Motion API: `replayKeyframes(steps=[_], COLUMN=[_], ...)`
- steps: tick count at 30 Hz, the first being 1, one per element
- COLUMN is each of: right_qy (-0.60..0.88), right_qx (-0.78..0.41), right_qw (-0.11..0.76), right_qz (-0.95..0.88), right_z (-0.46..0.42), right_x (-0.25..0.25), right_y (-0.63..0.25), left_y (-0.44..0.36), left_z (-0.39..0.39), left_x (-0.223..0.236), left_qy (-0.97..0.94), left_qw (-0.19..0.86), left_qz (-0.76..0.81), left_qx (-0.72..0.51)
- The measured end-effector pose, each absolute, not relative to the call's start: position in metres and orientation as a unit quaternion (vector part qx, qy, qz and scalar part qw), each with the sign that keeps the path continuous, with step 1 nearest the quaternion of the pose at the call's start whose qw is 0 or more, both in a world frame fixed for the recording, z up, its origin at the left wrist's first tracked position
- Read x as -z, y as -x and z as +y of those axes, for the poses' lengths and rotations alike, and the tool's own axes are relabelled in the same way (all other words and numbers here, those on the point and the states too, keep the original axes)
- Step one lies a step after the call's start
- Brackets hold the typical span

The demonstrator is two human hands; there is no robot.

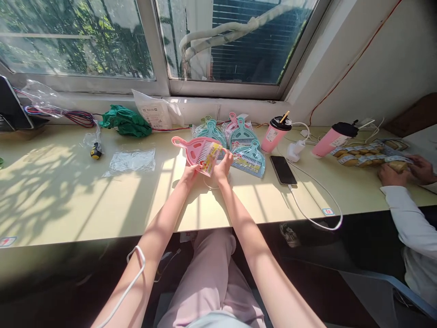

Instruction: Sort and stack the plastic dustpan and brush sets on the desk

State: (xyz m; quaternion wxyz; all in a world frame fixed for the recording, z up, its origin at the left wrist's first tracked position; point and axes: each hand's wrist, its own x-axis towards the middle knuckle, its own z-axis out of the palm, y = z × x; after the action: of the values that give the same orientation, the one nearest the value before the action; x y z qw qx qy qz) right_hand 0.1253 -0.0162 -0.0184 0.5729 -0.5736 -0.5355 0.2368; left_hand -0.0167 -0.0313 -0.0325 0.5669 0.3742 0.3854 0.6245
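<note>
Between my two hands is a pink dustpan and brush set (193, 149), with white bristles and a yellow printed label (209, 158), tilted a little above the table. My left hand (191, 174) grips its lower left edge, and my right hand (223, 166) grips the right side by the label. Just behind and to the right lie several more sets in clear wrapping: a teal one (210, 130), another teal one (243, 133) with a pink handle (233, 119) behind it, and a blue-green one (251, 160) nearest my right hand.
Right of the sets stand two pink cups (271, 135) (332, 140), a white charger (295, 150) and a phone (283, 170) on a cable. Leftward lie a clear plastic wrapper (132, 161), a green bag (125, 121) and a tape measure (96, 151). Far right, another person's hands (392, 175) hold packaged goods.
</note>
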Motion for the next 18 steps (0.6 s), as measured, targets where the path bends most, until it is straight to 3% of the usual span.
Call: replayKeyframes(steps=[7,18], right_qy=[0.474,0.409], right_qx=[-0.511,-0.633], right_qw=[0.563,0.525], right_qz=[-0.444,-0.396], right_z=[0.002,-0.003], right_x=[0.028,0.031], right_y=[-0.146,-0.155], left_y=[0.009,0.011], left_z=[-0.039,-0.033], left_x=[0.02,0.029], left_qy=[-0.4,-0.384], left_qw=[0.574,0.6], left_qz=[0.36,0.337], left_qx=[-0.617,-0.615])
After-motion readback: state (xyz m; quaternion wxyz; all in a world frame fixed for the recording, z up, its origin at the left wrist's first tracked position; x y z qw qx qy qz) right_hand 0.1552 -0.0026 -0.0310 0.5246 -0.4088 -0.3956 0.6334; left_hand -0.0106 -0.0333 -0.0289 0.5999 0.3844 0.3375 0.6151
